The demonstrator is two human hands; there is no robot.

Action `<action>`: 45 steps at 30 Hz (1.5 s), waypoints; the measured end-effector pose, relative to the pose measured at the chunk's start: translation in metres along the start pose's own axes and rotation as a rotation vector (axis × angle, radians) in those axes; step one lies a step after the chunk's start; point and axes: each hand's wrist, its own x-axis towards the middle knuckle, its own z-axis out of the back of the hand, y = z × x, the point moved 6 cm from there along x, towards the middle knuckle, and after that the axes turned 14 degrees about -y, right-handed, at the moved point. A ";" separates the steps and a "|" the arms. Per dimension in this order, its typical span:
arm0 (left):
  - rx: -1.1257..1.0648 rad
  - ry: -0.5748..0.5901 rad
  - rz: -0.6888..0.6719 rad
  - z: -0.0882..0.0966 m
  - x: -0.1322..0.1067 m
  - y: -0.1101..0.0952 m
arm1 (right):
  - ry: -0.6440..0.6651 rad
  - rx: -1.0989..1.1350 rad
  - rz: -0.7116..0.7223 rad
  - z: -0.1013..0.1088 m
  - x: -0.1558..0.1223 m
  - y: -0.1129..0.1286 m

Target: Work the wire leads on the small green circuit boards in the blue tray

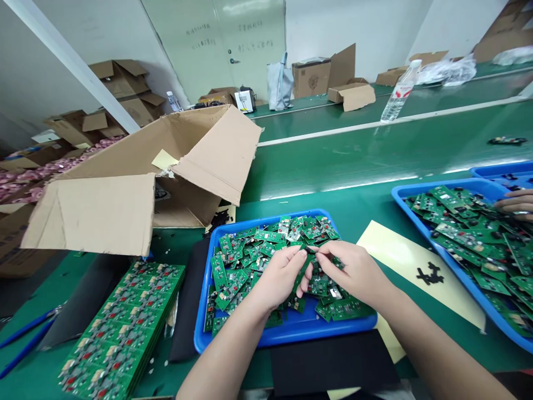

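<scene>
My left hand (278, 279) is closed round a small green circuit board (301, 271), held tilted above a blue tray (266, 336). At the board's upper end is a small black piece (310, 250), and the thumb and finger of my right hand (355, 271) pinch it there. Exactly how the piece sits on the board is hidden by my fingers. Many loose circuit boards (233, 286) with red and black parts lie heaped in the tray below both hands. Several small black pieces (430, 274) rest on a yellowish sheet (387, 244) to the right.
Unsplit board panels (120, 333) are stacked at left, near blue-handled pliers (31, 333). An open cardboard box (95, 208) stands behind them. At right, another person's hand (518, 204) is over a second blue tray (452, 258) of boards. A bottle (402, 91) stands farther back.
</scene>
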 end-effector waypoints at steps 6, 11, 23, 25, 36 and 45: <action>0.088 0.025 -0.013 -0.001 -0.001 -0.003 | -0.084 -0.086 0.076 0.007 0.002 0.000; 0.158 0.032 -0.016 0.000 -0.002 -0.005 | -0.149 -0.165 0.227 0.010 0.002 0.007; 0.297 0.126 -0.009 -0.002 -0.003 0.001 | -0.171 0.092 0.206 0.009 -0.001 0.007; 0.335 0.089 -0.058 -0.002 -0.002 0.000 | -0.178 0.153 0.125 0.011 -0.002 0.002; 0.646 0.048 -0.361 0.000 -0.007 -0.004 | -0.088 0.148 -0.237 0.008 0.001 -0.014; 0.664 -0.054 -0.481 0.003 -0.006 -0.013 | -0.052 0.295 -0.225 0.014 0.000 -0.010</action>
